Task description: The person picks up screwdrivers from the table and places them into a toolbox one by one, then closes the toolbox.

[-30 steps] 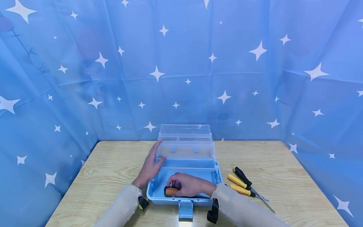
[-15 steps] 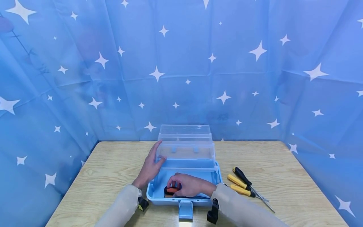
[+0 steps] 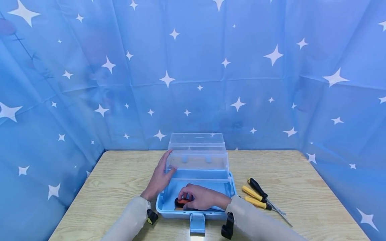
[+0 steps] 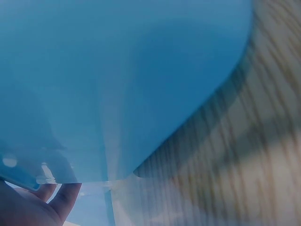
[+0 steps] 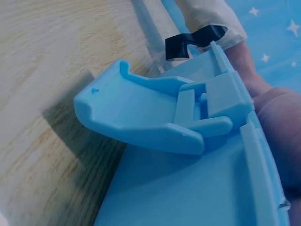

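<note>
A light blue toolbox (image 3: 196,214) stands on the table with its clear lid (image 3: 197,160) raised. My left hand (image 3: 158,179) rests at the left edge of the lid, fingers extended; in the left wrist view its fingers (image 4: 66,202) show beside the box wall. Inside the box, near the front, my right hand (image 3: 200,196) grips a tool with an orange-and-black handle (image 3: 182,201). The hand covers most of this tool, so its kind is unclear. A tan-orange piece (image 3: 178,209) shows just below the handle.
Right of the box lie several screwdrivers: one with a black handle (image 3: 257,186) and two with yellow handles (image 3: 251,192). The box's front latch (image 3: 197,223) hangs unfastened. A blue star-patterned curtain (image 3: 196,67) surrounds the wooden table (image 3: 120,187).
The orange handle under my right fingers looks turned: a broad orange face showed before, and now more black and red-orange shows. Both hands have stayed in place.
</note>
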{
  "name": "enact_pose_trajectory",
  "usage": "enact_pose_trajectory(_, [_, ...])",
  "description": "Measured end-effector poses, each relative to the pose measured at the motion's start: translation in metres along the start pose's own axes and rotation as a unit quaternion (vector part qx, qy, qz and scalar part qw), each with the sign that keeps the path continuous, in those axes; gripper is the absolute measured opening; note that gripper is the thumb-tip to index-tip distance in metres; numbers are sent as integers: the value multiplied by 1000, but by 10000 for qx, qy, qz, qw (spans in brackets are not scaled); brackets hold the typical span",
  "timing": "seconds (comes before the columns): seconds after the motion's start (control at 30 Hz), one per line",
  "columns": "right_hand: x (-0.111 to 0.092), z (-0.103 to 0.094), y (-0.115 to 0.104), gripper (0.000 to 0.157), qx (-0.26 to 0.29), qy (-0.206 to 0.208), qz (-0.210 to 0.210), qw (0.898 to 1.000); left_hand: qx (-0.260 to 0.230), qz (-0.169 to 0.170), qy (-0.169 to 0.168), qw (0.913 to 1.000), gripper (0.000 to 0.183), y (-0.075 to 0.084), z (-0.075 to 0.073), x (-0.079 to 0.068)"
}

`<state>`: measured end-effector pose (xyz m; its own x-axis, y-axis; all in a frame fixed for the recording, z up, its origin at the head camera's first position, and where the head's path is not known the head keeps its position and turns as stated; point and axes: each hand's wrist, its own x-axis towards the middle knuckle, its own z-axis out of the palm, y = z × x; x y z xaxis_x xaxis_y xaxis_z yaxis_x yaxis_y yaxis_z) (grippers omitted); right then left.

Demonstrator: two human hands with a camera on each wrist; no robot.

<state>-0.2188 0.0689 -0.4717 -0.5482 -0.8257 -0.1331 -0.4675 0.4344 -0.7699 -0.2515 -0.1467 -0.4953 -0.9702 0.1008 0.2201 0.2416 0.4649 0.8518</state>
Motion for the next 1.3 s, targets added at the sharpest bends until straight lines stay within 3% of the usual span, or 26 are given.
enact_pose_trajectory(1.3, [-29,-18,-27,15,381,-157,-107,9991,28,-35,14,10000,64,3,0,-1])
